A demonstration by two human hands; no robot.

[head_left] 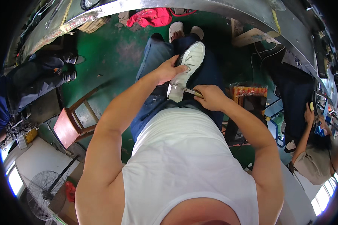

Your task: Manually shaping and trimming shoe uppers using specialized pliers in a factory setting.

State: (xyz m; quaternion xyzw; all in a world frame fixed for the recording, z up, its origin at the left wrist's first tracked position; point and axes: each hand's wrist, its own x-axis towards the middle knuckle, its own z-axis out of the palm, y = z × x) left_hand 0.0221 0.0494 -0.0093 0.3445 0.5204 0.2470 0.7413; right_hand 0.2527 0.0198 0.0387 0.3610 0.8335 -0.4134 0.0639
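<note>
Across my lap lies a shoe (193,56), its whitish underside turned up inside a dark rim, toe end pointing away from me. My left hand (169,71) grips its left side, the thumb pressed on the pale underside. My right hand (211,97) is closed round the handles of metal pliers (189,90). The head of the pliers lies across the shoe near its heel end. Whether the jaws grip the material there is too small to tell. My fingers hide part of the handles.
A metal-edged bench (214,8) curves across the far side. A wooden chair (73,125) stands at left, with a fan (45,195) below it. Red cloth (154,17) lies on the green floor. Right of my knees is a red-and-yellow package (249,91). Other people are on both sides.
</note>
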